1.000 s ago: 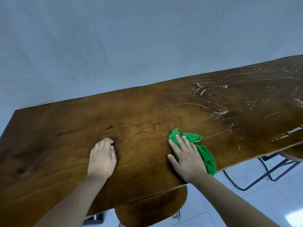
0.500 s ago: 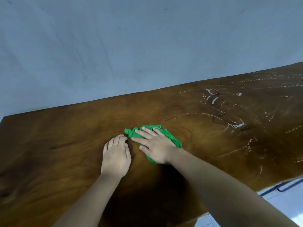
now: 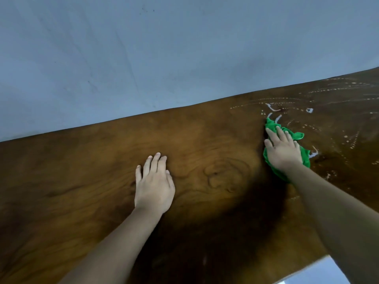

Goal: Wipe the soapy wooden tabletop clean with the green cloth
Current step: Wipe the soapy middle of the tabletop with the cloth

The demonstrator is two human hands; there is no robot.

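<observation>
Wooden table (image 3: 82,181), dark brown with swirling grain, runs across the view against a plain blue-grey wall (image 3: 164,58). Left part of the table is dry-looking, with a knot pattern in the grain just right of the left hand. Left hand (image 3: 154,186) lies palm down flat on the table, fingers (image 3: 156,162) straight and close together, holding nothing, bare forearm coming in from the bottom edge. Well right of the left hand, the right hand (image 3: 284,153) presses palm down on the green cloth (image 3: 305,155), fingers spread slightly over it and not curled around it. Cloth is bunched, flat against the table, sticking out past the fingertips and on the right side of the hand. Right of the cloth, white soap streaks (image 3: 272,107) and dotted suds trails cover the table toward the far right corner; one small white smear touches the cloth's right edge. Pale floor (image 3: 320,273) shows past the near table edge, bottom right.
</observation>
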